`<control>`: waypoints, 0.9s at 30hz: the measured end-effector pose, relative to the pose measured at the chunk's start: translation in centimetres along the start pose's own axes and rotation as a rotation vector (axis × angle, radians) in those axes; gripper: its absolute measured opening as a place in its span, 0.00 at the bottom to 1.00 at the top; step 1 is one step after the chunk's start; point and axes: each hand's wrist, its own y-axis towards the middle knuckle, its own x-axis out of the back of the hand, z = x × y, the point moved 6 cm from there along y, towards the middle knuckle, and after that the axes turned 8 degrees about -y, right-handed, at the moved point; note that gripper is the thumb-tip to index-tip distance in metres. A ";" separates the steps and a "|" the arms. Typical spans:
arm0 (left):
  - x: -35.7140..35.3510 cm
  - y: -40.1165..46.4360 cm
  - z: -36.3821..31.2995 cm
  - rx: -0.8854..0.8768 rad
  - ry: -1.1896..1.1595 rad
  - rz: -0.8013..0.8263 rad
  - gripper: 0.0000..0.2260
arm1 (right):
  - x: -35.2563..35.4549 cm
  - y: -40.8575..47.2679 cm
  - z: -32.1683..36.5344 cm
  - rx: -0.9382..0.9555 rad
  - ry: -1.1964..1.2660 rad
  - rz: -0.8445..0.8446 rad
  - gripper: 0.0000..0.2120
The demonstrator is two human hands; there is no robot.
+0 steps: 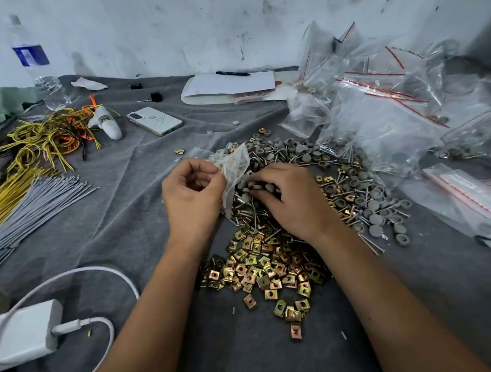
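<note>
My left hand pinches a small clear plastic bag and holds it up over the grey cloth. My right hand lies on a heap of grey round caps and screws, its fingers curled round a few grey caps right beside the bag. Below both hands spreads a pile of gold-coloured square clip nuts.
Several clear zip bags with red seals pile up at the right. At the left lie yellow and orange wires, grey ties, a water bottle and a phone. A white charger sits bottom left, papers with a pen at the back.
</note>
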 end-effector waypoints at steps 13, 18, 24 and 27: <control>0.0 -0.2 -0.4 0.004 -0.010 -0.012 0.05 | 3.1 -0.5 -3.2 -0.272 0.088 -0.342 0.08; -1.4 -1.1 -0.7 -0.027 0.071 0.131 0.08 | 3.2 -0.8 0.2 -0.053 0.170 -0.380 0.10; -1.6 -1.0 -0.5 -0.035 0.104 0.165 0.08 | 2.3 -0.5 1.6 0.058 0.086 -0.327 0.09; -1.5 -1.0 -0.6 -0.026 0.086 0.138 0.09 | 2.5 -0.6 1.1 0.018 0.118 -0.357 0.10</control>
